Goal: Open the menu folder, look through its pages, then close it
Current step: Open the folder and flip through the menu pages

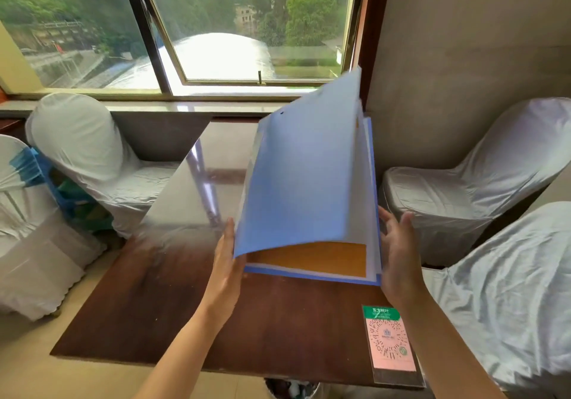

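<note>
A blue menu folder (pixel 302 182) lies on the dark wooden table (pixel 173 299), right of centre. Its front cover is raised and curved, blurred, hinged along the right side. Beneath it an orange page (pixel 312 258) shows at the near edge. My left hand (pixel 227 262) is at the lower left corner, its fingers under the raised cover. My right hand (pixel 397 253) stands flat against the folder's right edge, fingers straight and together.
A pink and green QR-code card (pixel 390 341) in a clear stand sits on the table's near right corner. White-covered chairs stand at left (pixel 80 148) and right (pixel 482 182). A window (pixel 247 34) is behind the table. A bin (pixel 292 389) shows below the table's near edge.
</note>
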### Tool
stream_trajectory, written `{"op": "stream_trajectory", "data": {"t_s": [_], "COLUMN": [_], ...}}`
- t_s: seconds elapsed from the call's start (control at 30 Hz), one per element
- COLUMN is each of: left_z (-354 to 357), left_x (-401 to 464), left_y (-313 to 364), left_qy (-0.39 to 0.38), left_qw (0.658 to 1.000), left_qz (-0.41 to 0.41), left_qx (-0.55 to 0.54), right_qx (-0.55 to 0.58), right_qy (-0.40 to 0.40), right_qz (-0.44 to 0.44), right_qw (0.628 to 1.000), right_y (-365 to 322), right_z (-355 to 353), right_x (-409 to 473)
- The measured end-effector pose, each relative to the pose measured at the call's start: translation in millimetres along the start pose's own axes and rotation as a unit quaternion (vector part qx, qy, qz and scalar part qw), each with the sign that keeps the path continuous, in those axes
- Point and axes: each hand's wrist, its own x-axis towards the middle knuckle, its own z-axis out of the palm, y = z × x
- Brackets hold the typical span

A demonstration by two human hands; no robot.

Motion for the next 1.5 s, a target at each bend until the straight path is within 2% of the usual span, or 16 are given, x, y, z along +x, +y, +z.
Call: {"op": "stream_trajectory", "data": {"t_s": [0.07,0.13,0.2,0.3,0.37,0.43,0.57,0.67,0.77,0.97,1.1,1.17,1.27,1.37,1.43,1.5], "left_z": [1.1,-3.0,-10.6,-23.1,-30.4,-36.0,-27.2,-22.4,-23.0,-15.3,-5.2,0.1,6.1,9.2,11.2,12.7], "left_x": [-2.1,-0.5,3.9,11.8,10.4,4.6,-5.2,-7.5,-7.0,-9.2,-14.0,-15.9,-15.7,-15.2,-16.0,-15.7], "left_y": [3.4,7.5,10.7,20.4,23.9,24.5,23.3,19.8,20.4,11.8,8.9,8.6,8.3,8.0,7.5,5.9], "left_qy": [0.036,0.053,0.046,-0.034,-0.058,-0.080,-0.031,-0.007,-0.008,0.002,-0.008,-0.008,0.001,0.008,0.011,0.013], "left_qw": [0.984,0.957,0.955,0.961,0.969,0.963,0.924,0.916,0.915,0.892,0.879,0.874,0.876,0.881,0.880,0.880], "left_qz": [-0.087,-0.112,-0.120,-0.183,-0.184,-0.187,-0.226,-0.233,-0.219,-0.202,-0.206,-0.204,-0.198,-0.195,-0.197,-0.202], "left_qx": [-0.152,-0.262,-0.267,-0.203,-0.155,-0.177,-0.307,-0.326,-0.339,-0.404,-0.429,-0.441,-0.439,-0.432,-0.432,-0.430], "right_qx": [-0.051,-0.062,-0.057,-0.070,-0.091,-0.101,-0.069,-0.051,-0.085,-0.168,-0.332,-0.463,-0.622,-0.681,-0.673,-0.580], "right_qy": [0.013,0.026,0.038,0.049,0.040,0.030,0.009,-0.053,-0.099,-0.021,0.082,0.120,0.110,0.091,0.049,-0.036], "right_qz": [-0.001,-0.017,-0.044,-0.074,-0.086,-0.083,-0.036,-0.005,0.001,-0.050,-0.069,-0.061,-0.089,-0.132,-0.149,-0.154], "right_qw": [0.999,0.998,0.997,0.994,0.991,0.991,0.997,0.997,0.991,0.984,0.937,0.876,0.770,0.714,0.722,0.799], "right_y": [-0.1,2.4,-1.2,-10.7,-17.4,-21.5,-18.0,-19.9,-24.5,-27.8,-29.8,-27.6,-20.6,-17.7,-16.8,-17.6], "right_z": [-0.5,-4.5,-6.0,-12.5,-19.7,-25.3,-38.7,-51.3,-58.1,-44.5,-28.3,-17.2,-1.8,20.1,42.6,70.4], "right_x": [-3.5,-5.0,-7.9,-7.0,-4.1,-2.1,-0.6,0.1,2.6,4.9,17.4,24.4,28.6,26.7,22.7,12.6]}}
